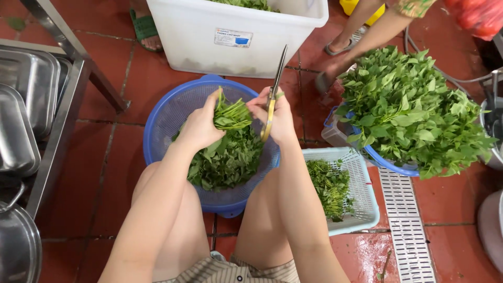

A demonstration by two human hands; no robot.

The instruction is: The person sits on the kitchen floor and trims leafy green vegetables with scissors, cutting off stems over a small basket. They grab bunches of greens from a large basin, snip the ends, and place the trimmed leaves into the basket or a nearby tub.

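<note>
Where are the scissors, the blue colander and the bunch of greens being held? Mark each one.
scissors [276, 78], head view, on the steel blades.
blue colander [162, 112], head view, on its left rim.
bunch of greens [232, 115], head view, on the leafy middle.

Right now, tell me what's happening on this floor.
A seated person holds a bunch of leafy greens in the left hand and yellow-handled scissors in the right hand, over a blue colander part full of cut leaves. A pale basket holds stems. Another blue basket is heaped with uncut greens. A white tub stands behind, with someone else's feet nearby.
</note>
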